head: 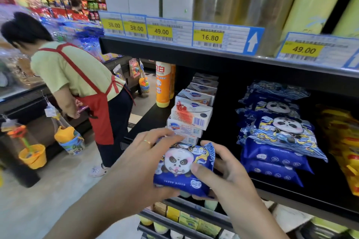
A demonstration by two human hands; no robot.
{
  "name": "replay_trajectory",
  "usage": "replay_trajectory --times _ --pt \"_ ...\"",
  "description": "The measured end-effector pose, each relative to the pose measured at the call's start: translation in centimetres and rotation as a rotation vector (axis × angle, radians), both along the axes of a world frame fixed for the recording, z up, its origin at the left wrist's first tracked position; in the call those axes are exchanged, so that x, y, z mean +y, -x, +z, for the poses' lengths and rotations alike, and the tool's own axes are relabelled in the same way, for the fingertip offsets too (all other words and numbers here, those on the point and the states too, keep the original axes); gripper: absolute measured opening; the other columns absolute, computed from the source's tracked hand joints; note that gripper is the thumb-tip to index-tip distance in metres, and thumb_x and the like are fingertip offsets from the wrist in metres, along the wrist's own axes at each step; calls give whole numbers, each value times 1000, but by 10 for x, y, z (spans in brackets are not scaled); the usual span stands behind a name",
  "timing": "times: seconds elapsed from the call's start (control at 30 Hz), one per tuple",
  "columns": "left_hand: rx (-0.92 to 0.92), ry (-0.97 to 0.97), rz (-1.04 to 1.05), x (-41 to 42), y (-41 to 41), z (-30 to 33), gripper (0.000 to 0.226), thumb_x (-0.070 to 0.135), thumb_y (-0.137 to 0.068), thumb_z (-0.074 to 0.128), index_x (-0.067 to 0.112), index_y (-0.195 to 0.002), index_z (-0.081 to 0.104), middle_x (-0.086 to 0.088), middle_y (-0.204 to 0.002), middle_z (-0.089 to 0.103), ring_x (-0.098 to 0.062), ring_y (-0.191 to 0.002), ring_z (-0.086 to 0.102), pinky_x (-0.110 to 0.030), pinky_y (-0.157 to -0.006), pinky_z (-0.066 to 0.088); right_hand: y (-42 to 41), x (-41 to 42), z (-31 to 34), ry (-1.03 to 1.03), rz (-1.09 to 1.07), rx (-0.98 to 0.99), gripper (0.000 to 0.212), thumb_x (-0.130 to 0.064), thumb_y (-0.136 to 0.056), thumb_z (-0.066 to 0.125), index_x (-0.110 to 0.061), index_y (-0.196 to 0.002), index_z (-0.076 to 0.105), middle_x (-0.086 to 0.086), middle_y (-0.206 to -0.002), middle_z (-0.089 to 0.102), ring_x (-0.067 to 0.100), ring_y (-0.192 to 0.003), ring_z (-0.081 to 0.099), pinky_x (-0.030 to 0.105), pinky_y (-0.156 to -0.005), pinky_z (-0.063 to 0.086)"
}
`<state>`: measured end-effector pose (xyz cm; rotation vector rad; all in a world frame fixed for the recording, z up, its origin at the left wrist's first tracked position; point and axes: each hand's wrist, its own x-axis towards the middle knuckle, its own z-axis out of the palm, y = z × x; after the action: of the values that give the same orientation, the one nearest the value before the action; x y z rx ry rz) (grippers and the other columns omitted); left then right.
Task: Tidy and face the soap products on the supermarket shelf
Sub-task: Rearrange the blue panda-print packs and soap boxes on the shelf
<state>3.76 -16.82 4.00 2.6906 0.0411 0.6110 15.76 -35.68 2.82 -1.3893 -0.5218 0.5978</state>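
A blue panda-printed soap pack [184,169] is held in front of the shelf [291,196], printed face up. It is gripped at its near left edge by the left hand [139,153], whose fingers reach over its top, and pinched on the right by the right hand [227,169], thumb on the face.

The glossy wrapper could probably slip from so light a pinch and drop onto the lower shelf. The stack of boxed soaps [191,116] just behind the left hand looks skewed; it could be toppled by a knock from the fingers.

To the right, the pile of matching panda packs [275,134] lies on the shelf, fanned and uneven. Further back, an orange bottle [163,85] stands upright. No bins or trays are seen.
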Motion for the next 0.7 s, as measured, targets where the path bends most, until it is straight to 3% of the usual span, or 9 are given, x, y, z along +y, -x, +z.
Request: replay_trajectory --times 0.07,0.13,0.2,0.3,0.33,0.47,0.7 --pt "-17 -52 -2 11 1 3 89 72 -68 72 42 -147 46 35 -139 43 3 -128 43 -29 -102 50 3 11 2 16 24 -1 46 -27 -82 84 -52 -116 66 -11 -108 77 19 -96 77 39 -74 64" --pt "15 -50 16 28 3 7 85 76 -66 69 47 -142 46 49 -128 38 15 -119 39 -13 -96 42 4 16 3 30 18 25 50 -42 -73 83 -50 -119 63 -12 -106 76 17 -93 78 39 -68 65" --pt "87 -5 38 52 1 9 84 72 -66 77 52 -140 43 49 -124 38 17 -119 35 -7 -92 37 1 16 0 92 -67 -70 52 -56 -67 77 -49 -117 65 -16 -103 75 13 -87 76 37 -68 64" --pt "178 -7 119 95 -5 8 87 56 -68 90 54 -139 39 36 -126 42 11 -122 34 -13 -94 39 -6 13 -8 226 -187 -264 23 -42 -85 76 -51 -105 69 -22 -102 72 9 -86 72 41 -83 60" --pt "182 -13 140 110 -9 9 89 52 -68 92 53 -139 40 33 -128 44 7 -123 34 -19 -97 42 -8 12 -11 259 -209 -303 22 -36 -88 76 -52 -102 70 -23 -102 71 6 -86 71 37 -83 58" --pt "176 -42 206 157 -38 11 97 43 -63 97 40 -145 45 17 -133 50 -6 -123 41 -32 -101 44 -13 17 -19 381 -259 -404 22 -27 -88 78 -47 -95 73 -24 -103 70 0 -83 69 11 -66 48" --pt "191 17 181 186 -101 -1 98 34 -63 99 24 -147 49 2 -135 53 -20 -127 47 -35 -102 44 -17 30 -19 374 -380 -408 33 -21 -87 79 -44 -106 66 -18 -104 71 3 -70 67 9 -56 46"
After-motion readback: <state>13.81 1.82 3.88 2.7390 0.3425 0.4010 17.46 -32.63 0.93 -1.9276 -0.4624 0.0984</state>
